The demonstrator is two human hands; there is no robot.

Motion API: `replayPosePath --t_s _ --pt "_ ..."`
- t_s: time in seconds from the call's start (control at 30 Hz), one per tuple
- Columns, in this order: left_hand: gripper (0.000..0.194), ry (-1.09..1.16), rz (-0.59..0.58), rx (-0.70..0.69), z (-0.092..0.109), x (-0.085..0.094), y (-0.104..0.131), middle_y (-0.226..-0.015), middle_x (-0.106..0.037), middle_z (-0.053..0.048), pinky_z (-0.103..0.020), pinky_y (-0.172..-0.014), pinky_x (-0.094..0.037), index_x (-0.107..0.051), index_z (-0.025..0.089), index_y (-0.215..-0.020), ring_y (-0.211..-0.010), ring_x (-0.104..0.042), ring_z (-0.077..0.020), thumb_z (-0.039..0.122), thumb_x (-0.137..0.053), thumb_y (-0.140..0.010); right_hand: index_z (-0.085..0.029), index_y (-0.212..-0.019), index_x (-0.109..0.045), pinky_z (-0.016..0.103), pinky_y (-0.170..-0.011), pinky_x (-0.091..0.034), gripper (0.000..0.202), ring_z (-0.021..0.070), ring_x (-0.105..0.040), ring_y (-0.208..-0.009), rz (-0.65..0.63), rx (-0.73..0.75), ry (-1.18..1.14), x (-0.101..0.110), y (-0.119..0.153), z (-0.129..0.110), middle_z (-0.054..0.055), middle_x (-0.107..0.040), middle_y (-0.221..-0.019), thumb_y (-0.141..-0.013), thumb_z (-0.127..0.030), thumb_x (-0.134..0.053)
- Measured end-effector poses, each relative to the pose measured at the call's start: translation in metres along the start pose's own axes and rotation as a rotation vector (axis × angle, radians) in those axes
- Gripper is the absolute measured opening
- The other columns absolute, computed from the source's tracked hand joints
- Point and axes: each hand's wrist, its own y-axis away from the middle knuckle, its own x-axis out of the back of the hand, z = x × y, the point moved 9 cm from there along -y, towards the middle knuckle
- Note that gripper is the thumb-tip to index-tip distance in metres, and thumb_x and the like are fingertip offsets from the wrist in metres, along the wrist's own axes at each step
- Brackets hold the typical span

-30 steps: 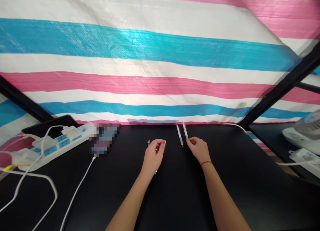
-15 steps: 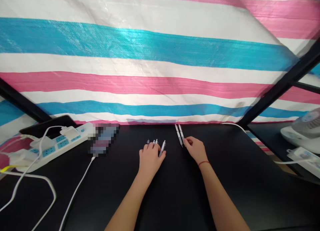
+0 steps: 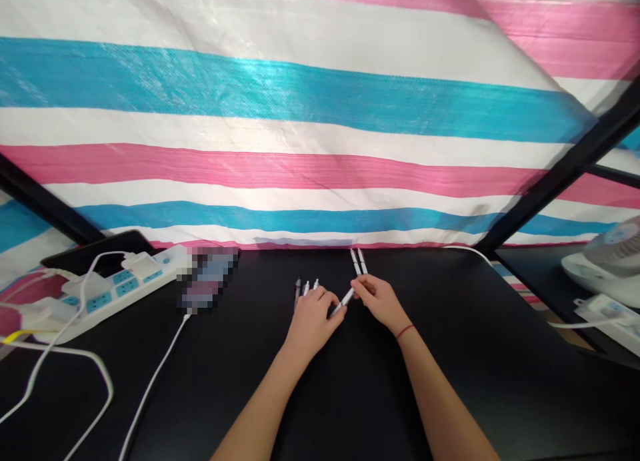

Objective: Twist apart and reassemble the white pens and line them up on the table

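A white pen (image 3: 343, 301) slants between my two hands. My left hand (image 3: 314, 318) has its lower end between thumb and fingers, while my right hand (image 3: 376, 298) pinches its upper end. Just beyond my right hand, two white pens (image 3: 358, 261) lie side by side, their lower ends hidden behind my fingers. Beyond the left fingers lie a darker grey pen (image 3: 298, 289) and two white pens (image 3: 311, 286), partly covered by that hand.
On the black table (image 3: 240, 381), a white power strip (image 3: 115, 291) with plugs and cables stands at the left. Nearby lie a blurred phone (image 3: 209, 280) on a white charging cable (image 3: 155, 381) and a dark tablet-like object (image 3: 95, 251). A striped sheet (image 3: 320, 141) hangs behind.
My left hand has shifted right, bringing the pen into a slant. My right hand has moved slightly left from beside the two pens and now grips this pen's upper end.
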Motion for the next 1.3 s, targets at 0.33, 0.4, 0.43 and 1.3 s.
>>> replayPosePath --t_s 0.33,0.4,0.43,1.3 --pt "0.026 0.174 0.009 0.054 -0.013 -0.003 -0.001 -0.095 -0.064 -0.005 -0.034 -0.080 -0.043 -0.057 0.023 -0.097 -0.088 -0.059 -0.0213 0.037 -0.036 -0.089 -0.016 -0.075 -0.057 0.020 -0.038 -0.032 0.034 0.0095 -0.047 -0.044 0.133 -0.100 -0.299 0.018 -0.002 0.007 0.001 -0.058 -0.061 -0.077 -0.051 -0.059" --pt "0.027 0.185 0.023 0.056 -0.015 -0.004 -0.002 -0.093 -0.064 -0.006 -0.035 -0.080 -0.043 -0.058 0.023 -0.095 -0.086 -0.060 -0.0213 0.035 -0.034 -0.090 -0.017 -0.076 -0.057 0.021 -0.039 -0.033 0.035 0.0099 -0.048 -0.045 0.144 -0.094 -0.285 0.019 -0.001 0.006 0.001 -0.058 -0.061 -0.078 -0.051 -0.056" --pt "0.029 0.178 0.031 0.062 -0.016 -0.004 -0.003 -0.091 -0.064 -0.006 -0.034 -0.079 -0.043 -0.058 0.023 -0.093 -0.085 -0.060 -0.0212 0.035 -0.032 -0.091 -0.017 -0.076 -0.056 0.021 -0.039 -0.034 0.036 0.0102 -0.048 -0.045 0.143 -0.086 -0.260 0.019 -0.001 0.005 0.001 -0.058 -0.061 -0.079 -0.052 -0.055" --pt "0.030 0.645 0.229 0.312 -0.048 0.013 0.000 -0.085 -0.069 -0.004 -0.030 -0.073 -0.049 -0.063 0.021 -0.100 -0.075 -0.065 -0.0178 0.041 -0.048 -0.083 -0.019 -0.091 -0.053 0.018 -0.036 -0.031 0.029 0.0091 -0.046 -0.048 0.184 -0.077 -0.508 0.025 -0.003 0.008 -0.002 -0.057 -0.064 -0.075 -0.040 -0.065"
